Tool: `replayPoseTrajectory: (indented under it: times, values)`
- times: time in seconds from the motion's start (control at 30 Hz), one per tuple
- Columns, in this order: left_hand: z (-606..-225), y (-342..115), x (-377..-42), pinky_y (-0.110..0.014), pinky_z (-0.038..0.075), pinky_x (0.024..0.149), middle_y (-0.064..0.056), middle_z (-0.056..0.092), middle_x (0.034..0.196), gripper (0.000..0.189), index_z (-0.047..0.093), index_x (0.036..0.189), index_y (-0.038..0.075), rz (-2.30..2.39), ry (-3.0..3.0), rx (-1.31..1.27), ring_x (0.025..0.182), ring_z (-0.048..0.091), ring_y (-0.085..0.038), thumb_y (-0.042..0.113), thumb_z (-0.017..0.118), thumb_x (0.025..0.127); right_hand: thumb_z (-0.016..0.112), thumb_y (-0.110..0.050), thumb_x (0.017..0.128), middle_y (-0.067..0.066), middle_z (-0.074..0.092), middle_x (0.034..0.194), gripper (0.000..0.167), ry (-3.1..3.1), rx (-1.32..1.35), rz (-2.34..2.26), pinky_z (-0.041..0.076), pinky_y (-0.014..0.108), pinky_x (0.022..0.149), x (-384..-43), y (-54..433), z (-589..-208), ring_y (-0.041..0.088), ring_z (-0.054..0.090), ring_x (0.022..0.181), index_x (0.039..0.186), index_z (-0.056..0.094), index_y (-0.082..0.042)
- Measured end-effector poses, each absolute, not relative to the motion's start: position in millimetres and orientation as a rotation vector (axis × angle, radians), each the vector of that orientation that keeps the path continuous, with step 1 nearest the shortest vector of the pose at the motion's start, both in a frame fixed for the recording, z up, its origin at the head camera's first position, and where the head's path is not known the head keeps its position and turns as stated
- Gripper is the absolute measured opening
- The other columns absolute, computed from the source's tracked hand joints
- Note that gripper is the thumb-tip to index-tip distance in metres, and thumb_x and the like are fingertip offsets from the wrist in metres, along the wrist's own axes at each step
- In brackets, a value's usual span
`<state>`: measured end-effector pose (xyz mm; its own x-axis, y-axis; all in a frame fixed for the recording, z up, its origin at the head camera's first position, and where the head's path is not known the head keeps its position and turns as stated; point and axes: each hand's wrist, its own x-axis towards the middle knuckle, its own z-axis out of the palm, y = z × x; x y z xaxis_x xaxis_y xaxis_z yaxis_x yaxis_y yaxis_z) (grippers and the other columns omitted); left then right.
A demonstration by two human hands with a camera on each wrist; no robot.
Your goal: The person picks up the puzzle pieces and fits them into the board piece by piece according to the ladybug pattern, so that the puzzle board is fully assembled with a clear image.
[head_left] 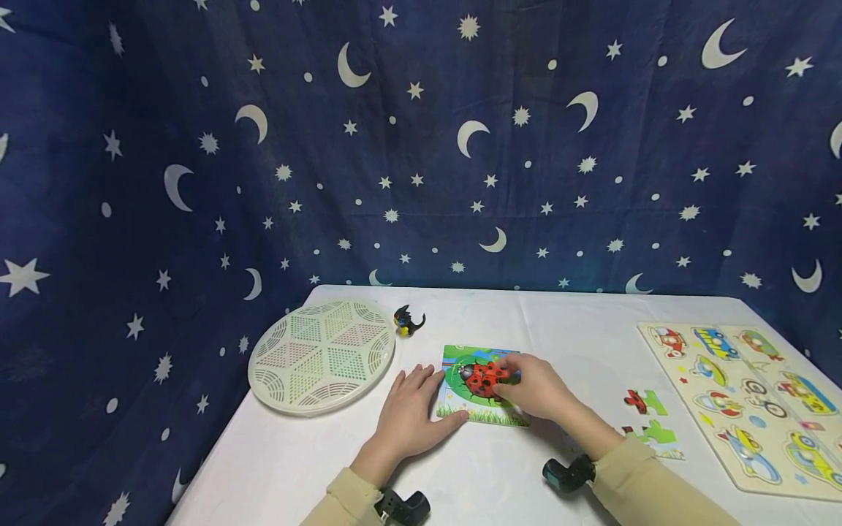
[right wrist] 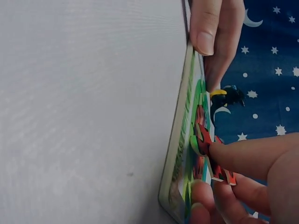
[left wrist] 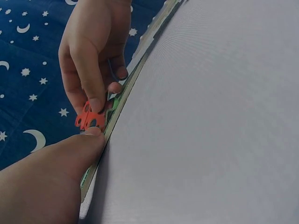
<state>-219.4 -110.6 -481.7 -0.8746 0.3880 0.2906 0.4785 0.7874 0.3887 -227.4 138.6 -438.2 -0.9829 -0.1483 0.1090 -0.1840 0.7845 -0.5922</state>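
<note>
A small square ladybug jigsaw puzzle (head_left: 483, 418) lies in its pale-edged tray between both hands. My left hand (head_left: 413, 416) rests at its lower left corner, fingers spread along the left side, thumb against the front edge. Over the right half of the picture, my right hand (head_left: 536, 387) pinches a red puzzle piece (right wrist: 203, 135) with black spots and a green edge. In the right wrist view that piece stands tilted, raised off the picture surface. The left wrist view shows red piece (left wrist: 88, 119) close by the left thumb, right fingertips on it.
Loose jigsaw pieces (head_left: 658, 432) in red and green lie to the right, partly behind the right forearm. A wooden vehicle peg puzzle (head_left: 737, 438) stretches along the right side. At left sits a round perforated tray (head_left: 258, 391), with a small black toy figure (head_left: 411, 326) beside it.
</note>
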Motion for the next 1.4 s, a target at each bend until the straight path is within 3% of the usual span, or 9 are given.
replayPoseTrajectory:
  times: [0.3,0.47,0.6,0.8,1.13,1.4]
  values:
    - [-480.6,-109.3,-219.3,-0.053,0.023,0.122,-0.012,0.054,0.149,0.081,0.058,0.146,0.012,-0.677,-2.766,-0.689,0.144,0.041,-0.033,0.07,0.061,0.089,0.086,-0.023,0.084,-0.003,0.062,0.085,0.037,-2.919,0.193,0.907,0.051,0.038,0.07,-231.8,130.7,-440.6,0.016,0.055,0.075,0.112,0.068,-0.006]
    - [-480.0,-109.1,-219.3,-0.054,0.022,0.122,-0.012,0.054,0.149,0.082,0.058,0.146,0.011,-0.673,-2.77,-0.69,0.144,0.041,-0.033,0.07,0.061,0.089,0.086,-0.028,0.083,0.0,0.065,0.091,0.039,-2.926,0.171,0.855,0.054,0.042,0.076,-235.1,126.2,-441.8,0.019,0.06,0.082,0.111,0.068,-0.006]
    - [-479.6,-109.7,-219.5,-0.054,0.023,0.122,-0.012,0.054,0.149,0.082,0.058,0.146,0.011,-0.672,-2.766,-0.686,0.144,0.042,-0.033,0.07,0.061,0.088,0.087,-0.027,0.082,0.001,0.067,0.094,0.033,-2.921,0.186,0.835,0.056,0.046,0.081,-237.6,123.3,-442.4,0.021,0.063,0.088,0.103,0.07,-0.008]
    - [-479.6,-110.9,-219.6,-0.054,0.023,0.122,-0.012,0.054,0.148,0.081,0.058,0.145,0.012,-0.674,-2.761,-0.677,0.144,0.042,-0.033,0.069,0.062,0.088,0.086,-0.024,0.083,-0.003,0.066,0.089,0.019,-2.924,0.188,0.85,0.055,0.045,0.077,-238.7,118.9,-441.8,0.018,0.061,0.083,0.086,0.069,-0.016]
    - [-480.3,-110.9,-220.7,-0.054,0.023,0.122,-0.013,0.054,0.148,0.081,0.058,0.145,0.011,-0.69,-2.757,-0.686,0.144,0.042,-0.034,0.069,0.062,0.088,0.086,-0.026,0.084,0.0,0.072,0.099,0.026,-2.918,0.195,0.825,0.057,0.05,0.081,-235.8,116.1,-442.0,0.025,0.068,0.096,0.107,0.078,-0.019]
    - [-482.1,-110.7,-218.8,-0.054,0.024,0.122,-0.013,0.055,0.147,0.08,0.059,0.144,0.011,-0.697,-2.75,-0.694,0.143,0.043,-0.034,0.067,0.063,0.088,0.087,-0.028,0.082,0.003,0.071,0.104,0.02,-2.904,0.248,0.587,0.059,0.045,0.069,-229.4,108.7,-440.4,0.026,0.069,0.091,0.099,0.082,-0.018]
